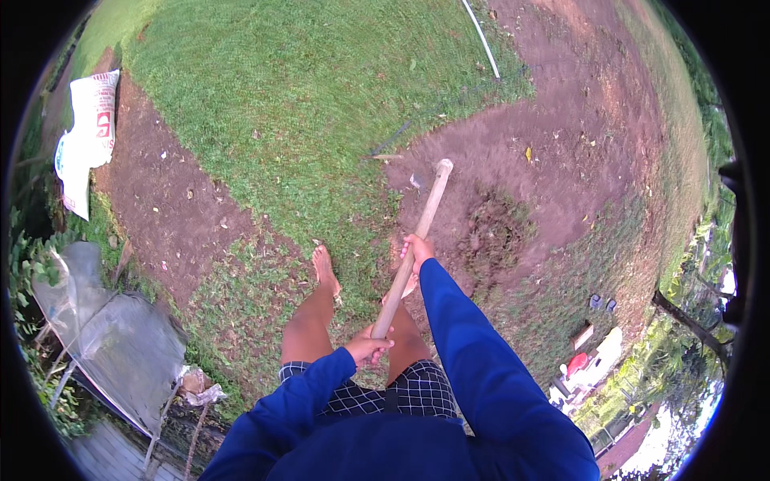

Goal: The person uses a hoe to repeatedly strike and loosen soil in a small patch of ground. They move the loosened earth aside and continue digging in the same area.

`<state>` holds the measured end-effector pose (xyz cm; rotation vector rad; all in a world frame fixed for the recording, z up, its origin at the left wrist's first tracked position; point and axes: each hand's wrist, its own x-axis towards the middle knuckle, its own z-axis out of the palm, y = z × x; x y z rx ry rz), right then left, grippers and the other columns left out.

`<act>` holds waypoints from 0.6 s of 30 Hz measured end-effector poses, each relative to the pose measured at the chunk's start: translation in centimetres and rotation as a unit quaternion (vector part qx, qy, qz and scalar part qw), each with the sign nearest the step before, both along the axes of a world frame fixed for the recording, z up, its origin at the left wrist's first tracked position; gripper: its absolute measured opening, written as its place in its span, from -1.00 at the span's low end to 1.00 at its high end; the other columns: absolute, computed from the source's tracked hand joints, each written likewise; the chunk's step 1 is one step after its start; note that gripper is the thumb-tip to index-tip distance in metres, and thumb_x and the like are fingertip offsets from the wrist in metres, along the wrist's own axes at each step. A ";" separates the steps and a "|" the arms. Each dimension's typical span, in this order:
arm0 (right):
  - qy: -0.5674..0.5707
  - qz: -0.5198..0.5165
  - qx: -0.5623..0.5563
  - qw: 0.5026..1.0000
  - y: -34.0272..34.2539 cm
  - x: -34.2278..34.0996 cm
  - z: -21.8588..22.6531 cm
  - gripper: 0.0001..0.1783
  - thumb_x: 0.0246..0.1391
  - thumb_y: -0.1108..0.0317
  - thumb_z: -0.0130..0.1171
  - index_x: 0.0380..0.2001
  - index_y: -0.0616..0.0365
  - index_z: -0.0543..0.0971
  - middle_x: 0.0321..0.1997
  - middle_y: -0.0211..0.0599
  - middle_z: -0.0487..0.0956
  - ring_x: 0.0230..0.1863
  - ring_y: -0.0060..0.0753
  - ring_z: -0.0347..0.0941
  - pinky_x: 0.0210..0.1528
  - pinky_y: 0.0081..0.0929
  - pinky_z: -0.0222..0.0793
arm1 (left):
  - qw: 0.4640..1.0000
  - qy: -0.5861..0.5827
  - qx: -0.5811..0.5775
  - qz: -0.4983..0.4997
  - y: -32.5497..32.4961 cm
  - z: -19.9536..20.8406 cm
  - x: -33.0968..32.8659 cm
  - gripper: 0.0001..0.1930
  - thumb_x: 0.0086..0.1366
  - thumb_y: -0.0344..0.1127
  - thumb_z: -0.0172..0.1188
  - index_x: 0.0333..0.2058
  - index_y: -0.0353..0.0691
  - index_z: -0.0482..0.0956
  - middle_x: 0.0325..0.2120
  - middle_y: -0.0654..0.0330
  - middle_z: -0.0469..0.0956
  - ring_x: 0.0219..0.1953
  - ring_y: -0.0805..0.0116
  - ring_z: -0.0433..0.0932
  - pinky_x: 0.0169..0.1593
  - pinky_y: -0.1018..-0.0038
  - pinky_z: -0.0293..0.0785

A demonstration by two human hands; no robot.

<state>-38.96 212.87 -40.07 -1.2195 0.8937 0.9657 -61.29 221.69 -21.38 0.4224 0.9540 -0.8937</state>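
Observation:
A long wooden-handled tool, which looks like a hoe (426, 213), slants from my lap up and away to the right. My left hand (369, 346) is closed round the near end of its handle, just above my checked shorts. Farther up, about midway along the handle, my right hand (419, 248) grips it with the arm stretched out. The far end stands over bare brown soil; its blade is blurred and I cannot make it out clearly. A patch of loosened soil and weeds (499, 228) lies to the right of the handle. My bare feet are on the grass.
Green grass (273, 96) borders the soil ahead, with a white pipe (483, 40) at the far edge. White printed sacks (95, 120) lie far left. A grey sheet-covered frame (132, 345) stands near left. Slippers (601, 304) and a dark branch (686, 321) are at right.

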 end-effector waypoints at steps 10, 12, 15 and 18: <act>-0.004 0.124 -0.163 0.979 4.4 -3.6 -12.4 -0.88 -0.04 0.50 0.11 -0.53 0.35 0.41 -0.67 -0.23 0.42 -0.74 -0.36 0.39 -0.75 -0.35 0.35 | 0.991 0.011 0.132 -0.023 2.0 -10.3 -0.8 -0.72 0.08 -0.48 0.24 -0.28 -0.16 0.33 -0.70 0.32 0.33 -0.80 0.55 0.25 -0.77 0.54 0.16; 0.008 0.115 -0.119 0.986 3.9 -6.2 -11.5 -0.89 -0.04 0.51 0.09 -0.55 0.31 0.41 -0.70 -0.26 0.40 -0.75 -0.37 0.37 -0.77 -0.36 0.32 | 0.991 0.029 0.127 -0.035 1.9 -9.3 -3.0 -0.73 0.08 -0.48 0.22 -0.28 -0.18 0.32 -0.72 0.30 0.33 -0.81 0.52 0.27 -0.78 0.52 0.18; -0.018 0.055 -0.117 0.991 2.6 -4.1 -9.6 -0.88 -0.04 0.52 0.07 -0.58 0.25 0.37 -0.74 -0.31 0.35 -0.76 -0.38 0.35 -0.79 -0.38 0.29 | 0.989 -0.082 0.111 -0.055 2.4 -10.0 -2.9 -0.73 0.09 -0.47 0.21 -0.25 -0.22 0.33 -0.74 0.28 0.33 -0.81 0.49 0.31 -0.78 0.50 0.20; -0.082 0.015 -0.129 0.988 2.3 2.5 -9.0 -0.83 -0.02 0.52 0.06 -0.58 0.23 0.30 -0.75 -0.32 0.33 -0.78 -0.40 0.32 -0.79 -0.38 0.27 | 0.976 -0.107 0.149 -0.121 3.7 -13.1 1.2 -0.75 0.07 -0.50 0.22 -0.30 -0.20 0.34 -0.72 0.31 0.34 -0.80 0.51 0.30 -0.74 0.51 0.24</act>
